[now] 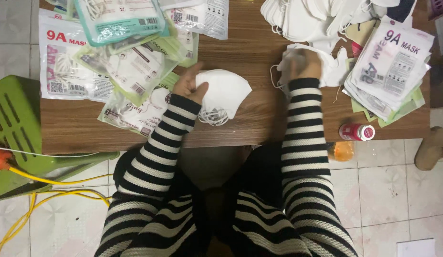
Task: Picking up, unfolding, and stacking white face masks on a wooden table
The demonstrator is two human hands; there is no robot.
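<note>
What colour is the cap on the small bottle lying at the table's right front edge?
Pinkish red, on the small white bottle; the head view shows it best.

Free: bare counter (259, 62) strip between the hands.
Left blocked: packet pile (121, 62).
Right blocked: packet stack (390, 66), loose masks (317, 19).

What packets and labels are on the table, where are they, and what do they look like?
Big flat packet: far left of the table, white with red and pink print.
Teal-edged packet: top left, clear, on top of the pile.
Green-tinted packets: beside the left hand, overlapping.
Packet stack: right edge, white and pale pink, fanned out.
Small bottle: near the front right edge, lying down, red with a white label.
</note>
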